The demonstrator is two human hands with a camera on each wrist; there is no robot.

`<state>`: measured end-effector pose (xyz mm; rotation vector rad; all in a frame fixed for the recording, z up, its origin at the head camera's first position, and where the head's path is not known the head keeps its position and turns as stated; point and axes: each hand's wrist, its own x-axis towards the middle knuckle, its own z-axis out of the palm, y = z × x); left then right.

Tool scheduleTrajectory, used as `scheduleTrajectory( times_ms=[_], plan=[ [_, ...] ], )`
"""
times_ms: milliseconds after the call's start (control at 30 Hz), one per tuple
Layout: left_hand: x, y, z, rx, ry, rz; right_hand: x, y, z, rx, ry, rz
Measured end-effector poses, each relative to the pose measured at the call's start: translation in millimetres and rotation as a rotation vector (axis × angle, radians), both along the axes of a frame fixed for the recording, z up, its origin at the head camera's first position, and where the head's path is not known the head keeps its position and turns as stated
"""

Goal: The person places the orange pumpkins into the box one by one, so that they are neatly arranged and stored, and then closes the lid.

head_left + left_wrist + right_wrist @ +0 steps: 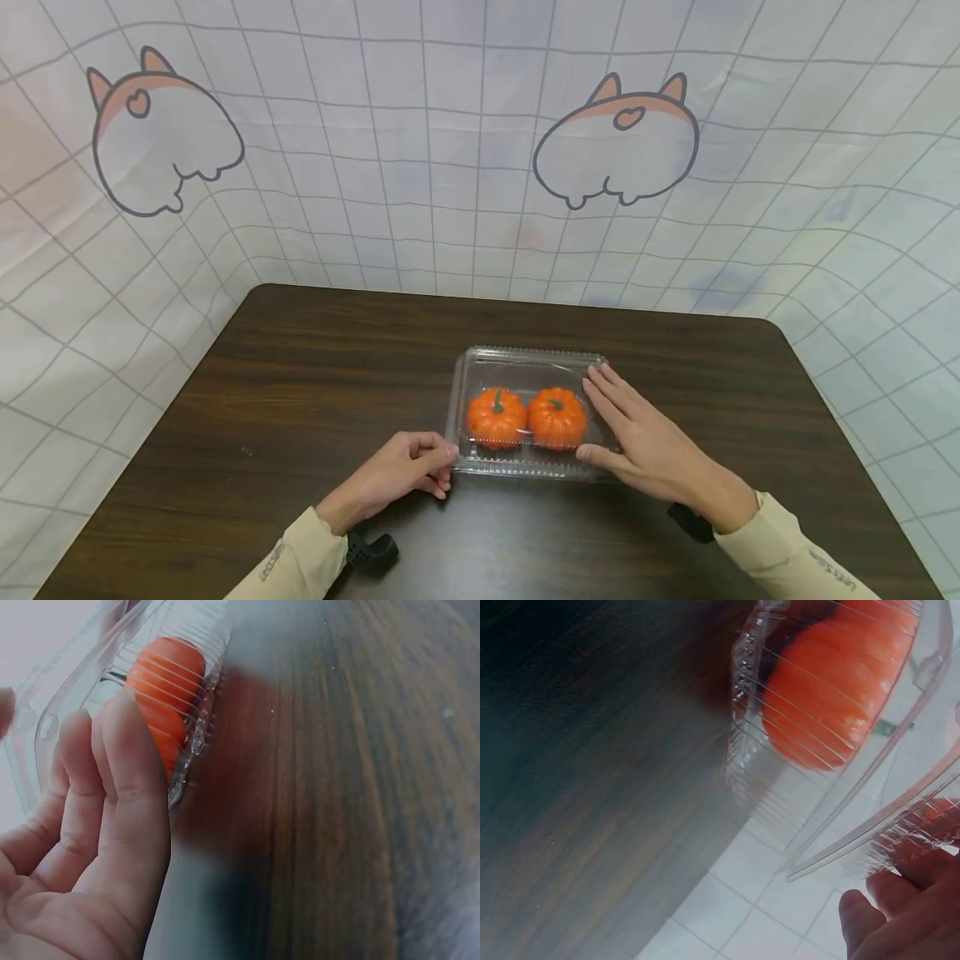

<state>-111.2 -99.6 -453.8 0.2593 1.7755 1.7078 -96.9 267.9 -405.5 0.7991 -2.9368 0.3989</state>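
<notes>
A clear plastic clamshell container (517, 468) sits near the middle of the dark table. Inside it, side by side, are two small orange pumpkins, the left pumpkin (495, 425) and the right pumpkin (558, 425), both with green stems. At the front left corner my left hand (397, 475) pinches the container's rim between thumb and fingers. My right hand (652, 437) lies with fingers extended on the right side of the lid. From the right wrist view, the lid (900, 814) stands tilted apart from the base, which holds an orange pumpkin (821, 694).
The dark wood table (300, 375) has rounded back corners. A white gridded cloth (375, 167) with cartoon corgi prints hangs behind it and along both sides. Dark wrist straps and pale sleeves show on both arms.
</notes>
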Motion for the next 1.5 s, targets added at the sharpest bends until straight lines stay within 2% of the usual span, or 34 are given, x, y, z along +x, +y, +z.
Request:
scheduleTrajectory(
  times_ms=[267, 533, 1100, 1367, 1500],
  plan=[
    [2.9, 2.0, 0.3, -0.017, 0.0, -0.032, 2.2, 2, -3.4, 0.025, 0.051, 0.025],
    [4.2, 2.6, -2.0, -0.01, -0.006, -0.032, 1.7, 3, -3.5, 0.051, 0.112, 0.064],
    [10.3, 7.0, -2.6, -0.005, -0.038, -0.004, 2.1, 3, 5.4, 0.126, 0.11, 0.073],
    [10.1, 7.9, -4.8, 0.004, -0.047, 0.007, 3.9, 5, 9.4, 0.126, 0.092, 0.08],
    [9.9, 8.7, -6.3, 0.013, -0.048, 0.012, 5.5, 10, 10.1, 0.106, 0.127, 0.079]
  ],
)
